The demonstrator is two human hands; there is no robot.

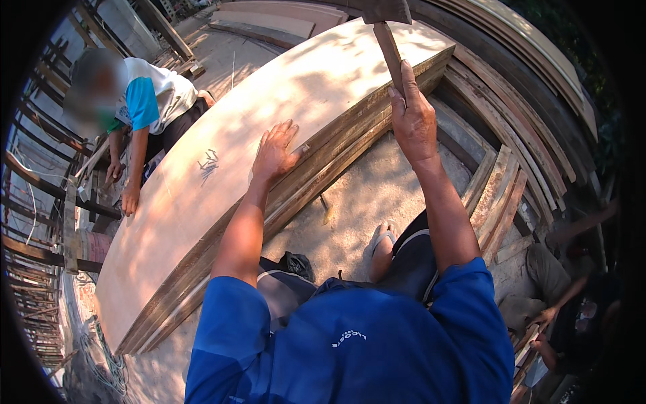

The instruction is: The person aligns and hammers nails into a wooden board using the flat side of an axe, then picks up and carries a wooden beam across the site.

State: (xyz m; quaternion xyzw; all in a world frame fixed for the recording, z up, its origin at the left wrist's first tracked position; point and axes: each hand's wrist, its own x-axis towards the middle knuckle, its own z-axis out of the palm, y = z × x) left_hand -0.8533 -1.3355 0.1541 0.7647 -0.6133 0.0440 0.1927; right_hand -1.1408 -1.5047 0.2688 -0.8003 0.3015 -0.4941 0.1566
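My right hand (412,128) is closed around the wooden handle of a hammer (389,50), held up over the far right end of a large panel. The hammer's dark metal head reaches the top edge of the view. My left hand (274,151) lies on the pale plywood panel (202,209) near its closer edge, fingers stretched out flat and thumb toward the edge. Whether a small thing sits under that thumb I cannot tell. A loose cluster of nails (208,163) lies on the panel, left of my left hand. Thick wooden framing (336,151) runs below the panel's near side.
Across the panel a person (158,94) crouches, one hand (130,200) at its far edge. Another person (572,316) sits at lower right with hands on wood. Stacked boards (501,195) stand at right, and curved planks (525,128) run behind them. Coiled cord (108,363) lies at lower left.
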